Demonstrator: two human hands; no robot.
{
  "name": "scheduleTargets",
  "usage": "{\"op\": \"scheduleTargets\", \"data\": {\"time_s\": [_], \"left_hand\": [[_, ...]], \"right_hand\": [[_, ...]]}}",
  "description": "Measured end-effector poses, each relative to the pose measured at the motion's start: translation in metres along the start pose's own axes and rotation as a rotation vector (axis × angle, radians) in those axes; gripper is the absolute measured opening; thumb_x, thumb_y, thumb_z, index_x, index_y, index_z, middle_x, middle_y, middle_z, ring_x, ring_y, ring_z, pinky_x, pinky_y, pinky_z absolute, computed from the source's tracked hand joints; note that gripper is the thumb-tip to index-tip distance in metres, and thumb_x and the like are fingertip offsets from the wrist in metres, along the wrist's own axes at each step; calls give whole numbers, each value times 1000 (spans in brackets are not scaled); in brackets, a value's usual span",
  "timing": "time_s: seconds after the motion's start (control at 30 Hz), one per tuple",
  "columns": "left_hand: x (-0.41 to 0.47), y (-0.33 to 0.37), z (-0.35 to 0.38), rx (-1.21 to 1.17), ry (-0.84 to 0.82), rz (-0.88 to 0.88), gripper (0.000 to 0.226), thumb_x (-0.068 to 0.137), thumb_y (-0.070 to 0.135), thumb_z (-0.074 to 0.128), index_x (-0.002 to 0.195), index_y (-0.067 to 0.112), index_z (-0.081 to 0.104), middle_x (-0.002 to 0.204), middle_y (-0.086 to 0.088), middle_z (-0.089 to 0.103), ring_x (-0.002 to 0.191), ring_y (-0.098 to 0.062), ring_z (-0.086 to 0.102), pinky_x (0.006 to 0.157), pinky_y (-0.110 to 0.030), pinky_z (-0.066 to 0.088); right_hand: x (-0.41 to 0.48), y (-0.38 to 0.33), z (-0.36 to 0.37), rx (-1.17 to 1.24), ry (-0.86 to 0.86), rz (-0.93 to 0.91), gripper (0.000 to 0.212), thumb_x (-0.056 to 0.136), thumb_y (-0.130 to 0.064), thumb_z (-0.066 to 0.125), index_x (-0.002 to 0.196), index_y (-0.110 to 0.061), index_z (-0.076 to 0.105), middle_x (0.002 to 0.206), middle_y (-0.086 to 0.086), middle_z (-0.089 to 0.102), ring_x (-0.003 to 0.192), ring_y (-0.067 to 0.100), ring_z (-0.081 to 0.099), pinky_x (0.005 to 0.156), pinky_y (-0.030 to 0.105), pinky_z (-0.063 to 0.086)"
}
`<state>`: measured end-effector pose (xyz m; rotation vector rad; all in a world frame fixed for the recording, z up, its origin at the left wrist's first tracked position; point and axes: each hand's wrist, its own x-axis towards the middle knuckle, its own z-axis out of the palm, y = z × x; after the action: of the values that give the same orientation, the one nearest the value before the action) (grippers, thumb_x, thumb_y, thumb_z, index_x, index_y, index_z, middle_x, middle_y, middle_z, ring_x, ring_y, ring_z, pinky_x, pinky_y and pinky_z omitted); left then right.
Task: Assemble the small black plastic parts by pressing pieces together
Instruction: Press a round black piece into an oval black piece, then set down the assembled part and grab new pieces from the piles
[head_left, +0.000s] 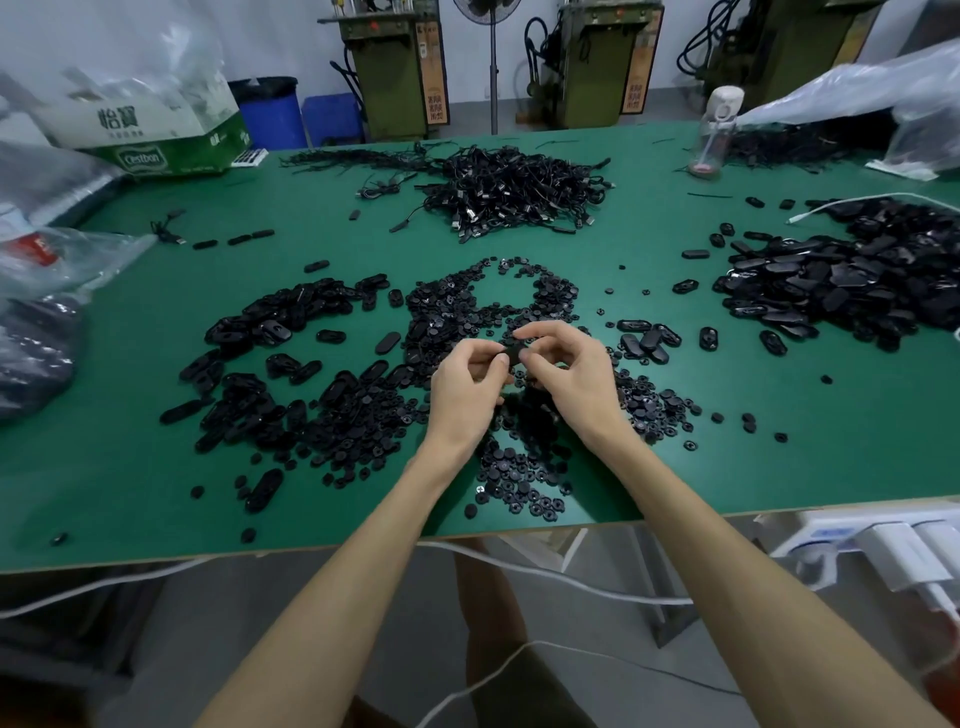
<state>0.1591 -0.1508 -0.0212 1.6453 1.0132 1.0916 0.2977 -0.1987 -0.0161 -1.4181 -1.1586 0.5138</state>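
Head view. Both hands are held just above the green table (130, 467), near the middle of the frame. The left hand (467, 387) has curled fingers, with thumb and forefinger pinching the small black part (511, 354) from its 9 o'clock side. The right hand (571, 374) is likewise curled and pinches the same part from 3 o'clock. Whether 1 piece or 2 mated pieces sit in the pinch cannot be told.

Loose round discs (467, 301) lie beneath the hands and at their 12 o'clock. Oval shells (291, 322) are heaped at 9 o'clock, a further oval heap (841, 280) lies at 2 o'clock, and a cable pile (519, 192) sits well beyond at 12.

Assessment: the press-fit appears to be in hand. Recommended: square the pieces before squeezing, press evenly from both sides, and confirm the edges sit flush before letting go.
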Motion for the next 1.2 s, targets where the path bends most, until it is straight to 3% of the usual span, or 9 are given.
{"op": "scheduleTargets", "data": {"time_s": [0.17, 0.33, 0.47, 0.57, 0.67, 0.8, 0.9, 1.0, 1.2], "left_hand": [[21, 9, -27, 232, -10, 33, 13, 103, 8, 56, 113, 12, 63, 109, -1, 67, 99, -16, 66, 85, -23, 54], [50, -2, -93, 586, 94, -43, 36, 99, -13, 46, 124, 6, 62, 126, -8, 65, 106, -14, 59, 95, -19, 43], [64, -20, -149, 894, 187, -112, 54, 88, -23, 52, 134, 4, 61, 139, -20, 58, 127, -34, 56, 109, -45, 49], [65, -31, -176, 1000, 160, -185, 63, 89, -24, 52, 146, 2, 53, 150, -25, 48, 117, -49, 60, 95, -59, 54], [59, -42, -186, 1038, 119, -197, 62, 92, -24, 46, 147, 2, 52, 140, -27, 58, 103, -53, 65, 76, -55, 57], [56, -52, -187, 1076, 136, -160, 54, 95, -22, 45, 142, 0, 58, 130, -27, 66, 91, -49, 69, 68, -50, 58], [58, -53, -189, 1108, 133, -123, 39, 100, -12, 52, 136, -4, 62, 124, -31, 66, 96, -49, 66, 83, -55, 58], [60, -53, -193, 1142, 178, -112, 29, 102, 7, 62, 129, -2, 66, 125, -30, 63, 115, -47, 57, 100, -54, 50], [59, -51, -191, 1084, 250, -106, 16, 98, 12, 69, 111, 4, 74, 127, -24, 58, 119, -42, 53, 104, -54, 44]], "right_hand": [[11, -3, -18, 137, 189, 198, 19, 98, -4, 63, 102, -19, 74, 90, 9, 73, 75, 13, 62, 64, 19, 54], [28, 6, -54, 186, 406, 350, 22, 102, -1, 56, 117, -7, 71, 97, 6, 72, 73, 9, 65, 64, 15, 53], [33, 12, -71, 219, 498, 440, 29, 104, 0, 50, 129, -5, 63, 99, 8, 70, 71, 9, 64, 66, 19, 57], [33, 15, -76, 219, 528, 455, 35, 106, -2, 49, 140, -2, 55, 113, 9, 69, 77, 9, 67, 67, 16, 56], [31, 15, -74, 220, 505, 461, 41, 105, -1, 50, 146, 2, 48, 121, 14, 69, 94, 17, 72, 75, 18, 56], [30, 10, -71, 213, 474, 463, 48, 104, 2, 49, 152, -1, 42, 119, 10, 67, 98, 18, 73, 87, 28, 59], [26, 6, -69, 110, 439, 419, 43, 102, 3, 51, 145, -4, 47, 115, 8, 67, 85, 11, 70, 78, 23, 56], [17, 4, -63, -89, 357, 337, 37, 98, 3, 55, 134, -5, 58, 119, 9, 67, 96, 19, 69, 93, 34, 57], [6, -1, -33, -408, 33, 98, 21, 99, -10, 63, 120, -11, 68, 116, 3, 67, 106, 15, 62, 101, 31, 51]]}}
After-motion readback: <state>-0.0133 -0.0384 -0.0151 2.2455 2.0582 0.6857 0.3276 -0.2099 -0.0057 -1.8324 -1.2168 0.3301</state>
